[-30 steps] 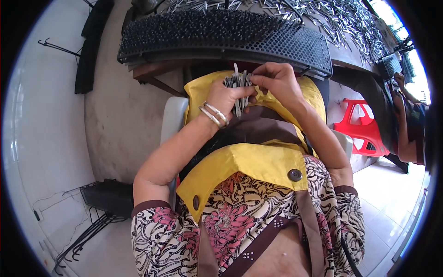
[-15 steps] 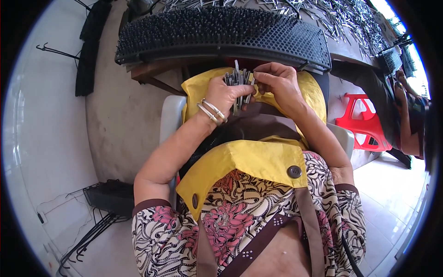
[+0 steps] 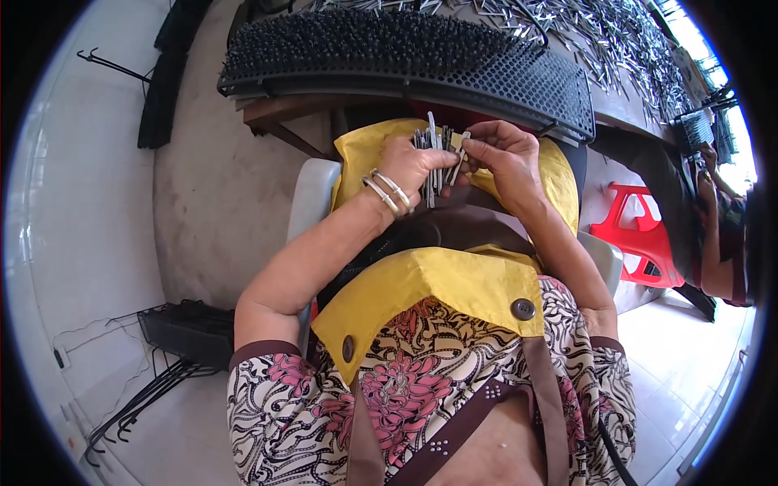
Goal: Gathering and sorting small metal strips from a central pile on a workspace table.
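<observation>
Over my lap, my left hand is closed round a bundle of thin, flat metal pieces, silver and dark grey. They stand roughly upright, with one rising above the others. My right hand pinches a single slim metal piece between thumb and fingertips, just right of the bundle. That piece leans, its upper end to the right. My left thumb reaches across the bundle towards it. The exact kind of these pieces cannot be made out.
Ahead is a black perforated rack, its left and middle densely filled with upright dark pieces. Loose metal pieces cover the table behind. A red stool and another person's arm are at right; a black box stands lower left.
The view has shifted slightly, so the hands and rack sit further right and lower. The piece in my right hand now leans more and shows a wider gap from the bundle.
</observation>
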A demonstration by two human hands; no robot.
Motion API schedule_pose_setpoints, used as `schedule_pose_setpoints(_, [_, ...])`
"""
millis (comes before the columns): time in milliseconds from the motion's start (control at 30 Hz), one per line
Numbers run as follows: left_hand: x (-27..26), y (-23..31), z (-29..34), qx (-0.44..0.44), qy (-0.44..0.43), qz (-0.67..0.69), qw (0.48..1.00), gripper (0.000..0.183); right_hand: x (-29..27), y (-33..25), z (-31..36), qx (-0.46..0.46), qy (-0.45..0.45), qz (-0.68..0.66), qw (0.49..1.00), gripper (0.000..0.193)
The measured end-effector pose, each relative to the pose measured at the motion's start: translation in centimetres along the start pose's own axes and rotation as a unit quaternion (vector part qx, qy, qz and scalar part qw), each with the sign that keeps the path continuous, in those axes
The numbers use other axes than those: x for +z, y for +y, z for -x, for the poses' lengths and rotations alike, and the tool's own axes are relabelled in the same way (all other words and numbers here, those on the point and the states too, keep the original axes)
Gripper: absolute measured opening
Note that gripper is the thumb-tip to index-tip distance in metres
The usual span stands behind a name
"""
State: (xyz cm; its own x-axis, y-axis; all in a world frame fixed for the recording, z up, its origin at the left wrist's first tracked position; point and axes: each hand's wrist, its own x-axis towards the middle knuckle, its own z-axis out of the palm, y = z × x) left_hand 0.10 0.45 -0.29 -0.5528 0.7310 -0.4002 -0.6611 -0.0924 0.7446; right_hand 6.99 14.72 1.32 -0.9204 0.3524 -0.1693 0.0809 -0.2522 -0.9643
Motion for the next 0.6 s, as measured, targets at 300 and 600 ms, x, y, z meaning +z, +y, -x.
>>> schedule_pose_setpoints(300, [-0.3,0.0,0.0,-0.019,0.091,0.043,0.995,0.011,-2.1,-3.2,-4.1,-0.167,0.104,0.195,0.961,0.014])
schedule_pose_setpoints(600, [-0.5,-0.2,-0.3,-0.042,0.089,0.064,0.993,0.011,-2.7,-2.9,-9.4,-0.374,0.128,0.324,0.860,0.015])
